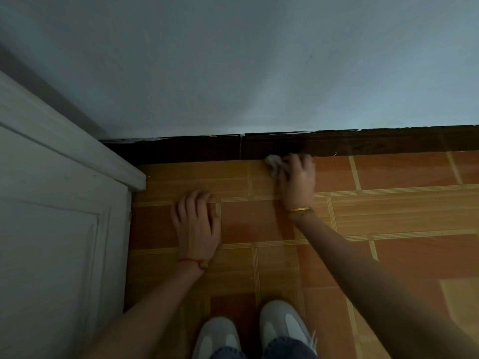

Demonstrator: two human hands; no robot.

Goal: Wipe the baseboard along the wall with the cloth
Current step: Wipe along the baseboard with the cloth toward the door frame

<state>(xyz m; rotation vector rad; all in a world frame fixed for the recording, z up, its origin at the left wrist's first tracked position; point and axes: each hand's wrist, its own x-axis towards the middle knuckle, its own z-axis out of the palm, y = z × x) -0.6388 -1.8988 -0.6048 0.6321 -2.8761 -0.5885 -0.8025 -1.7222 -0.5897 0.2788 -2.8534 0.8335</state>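
The light is dim and the picture soft, so fine detail is hard to read; the cloth point(275, 164) shows only as a pale crumpled wad, most of it covered by the fingers of the right hand point(298, 181), and its folds and true shape cannot be made out. The fingertips of that hand are lost against the dark baseboard point(363, 142), so whether they touch the wood themselves cannot be told; the fingers curl over the cloth and grip it, pressing it where the foot of the baseboard meets the floor point(401, 216), just right of the vertical joint between two baseboard lengths. The uncovered part of the cloth sticks out to the left of the hand.

The baseboard is a dark brown strip whose long axis runs left to right along the bottom of the far wall point(233, 73); its left end disappears behind a white cabinet point(64, 203), and its right end is cut off by the frame edge; chipped pale paint marks its top edge.

The left hand point(197, 224) lies well apart from the cloth, nearer and to the left, palm down on the tiled floor with fingers relaxed and slightly bent, holding nothing; a red string circles its wrist, a gold bangle point(300, 210) the right wrist. Two grey shoes point(282, 330) at the near edge are cut off below.
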